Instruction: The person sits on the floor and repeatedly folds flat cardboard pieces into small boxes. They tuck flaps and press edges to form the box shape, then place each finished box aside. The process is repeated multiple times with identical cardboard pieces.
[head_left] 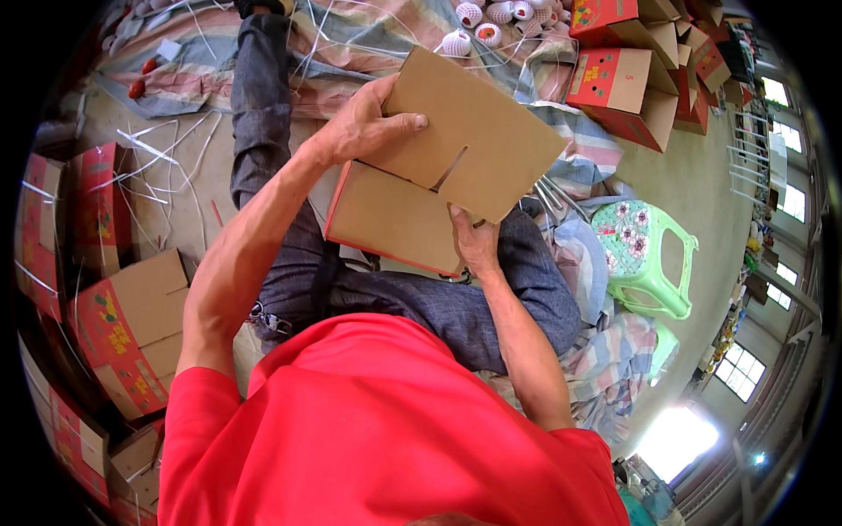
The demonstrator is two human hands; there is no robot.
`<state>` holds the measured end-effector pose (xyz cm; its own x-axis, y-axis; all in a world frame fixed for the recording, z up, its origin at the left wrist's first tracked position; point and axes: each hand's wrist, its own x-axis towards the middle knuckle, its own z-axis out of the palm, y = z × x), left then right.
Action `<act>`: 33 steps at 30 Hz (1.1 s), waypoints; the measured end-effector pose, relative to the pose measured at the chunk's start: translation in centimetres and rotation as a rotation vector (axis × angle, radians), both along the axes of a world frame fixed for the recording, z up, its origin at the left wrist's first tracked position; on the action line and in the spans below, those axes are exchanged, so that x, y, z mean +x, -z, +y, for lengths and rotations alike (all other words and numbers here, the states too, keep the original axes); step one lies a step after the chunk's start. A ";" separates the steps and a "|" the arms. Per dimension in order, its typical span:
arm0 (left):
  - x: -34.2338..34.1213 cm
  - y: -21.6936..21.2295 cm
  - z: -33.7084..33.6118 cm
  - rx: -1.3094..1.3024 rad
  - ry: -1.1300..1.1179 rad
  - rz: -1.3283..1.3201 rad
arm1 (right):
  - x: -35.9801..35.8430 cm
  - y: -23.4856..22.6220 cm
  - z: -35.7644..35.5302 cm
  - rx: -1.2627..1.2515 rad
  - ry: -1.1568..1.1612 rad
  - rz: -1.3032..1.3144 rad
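Observation:
A flat brown cardboard sheet (491,131) with a narrow slot cut in from its lower edge is tilted in front of me. My left hand (373,123) grips its upper left side, thumb lying across the face and fingers behind. At the lower edge, just below the slot, my right hand (476,244) pinches the same sheet; part of its fingers is hidden behind the cardboard. Beneath the sheet, a carton (395,219) with red edges rests over my lap, its brown cardboard face showing. The sheet covers its far part.
Red printed cartons (132,324) crowd the left side, with loose white straps (162,153) nearby. More cartons (614,92) stand at the far right, beside fruit in foam nets (488,33) on a striped tarp (351,61). A green plastic stool (658,280) is at my right.

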<state>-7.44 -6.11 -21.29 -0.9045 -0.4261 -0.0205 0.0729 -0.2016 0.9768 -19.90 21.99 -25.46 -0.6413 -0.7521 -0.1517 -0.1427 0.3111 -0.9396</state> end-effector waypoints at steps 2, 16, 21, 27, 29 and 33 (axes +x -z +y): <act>-0.1 -0.1 -0.4 -0.065 0.008 -0.019 | -0.3 -0.2 0.2 0.037 -0.028 0.013; 0.4 0.1 -0.4 -0.281 -0.043 -0.122 | -0.3 1.4 0.9 0.016 0.045 0.080; 1.6 -0.4 -0.3 -0.325 -0.039 -0.168 | 0.0 1.3 0.8 0.045 0.082 0.177; 5.1 -0.4 0.2 -0.281 -0.078 -0.189 | 0.7 -0.3 -0.5 0.080 0.019 0.097; 5.8 -0.1 0.2 -0.228 -0.085 -0.169 | 0.6 -0.3 -0.7 0.049 0.036 0.050; 6.7 0.5 1.1 -0.353 -0.080 -0.136 | -3.0 -3.2 -1.8 -0.057 0.064 0.606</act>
<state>-0.73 -5.06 -21.81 -0.8672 -0.4974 0.0229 -0.0598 0.1497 0.9869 -22.87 20.17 -22.24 -0.6453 -0.7054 0.2932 -0.6393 0.2886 -0.7127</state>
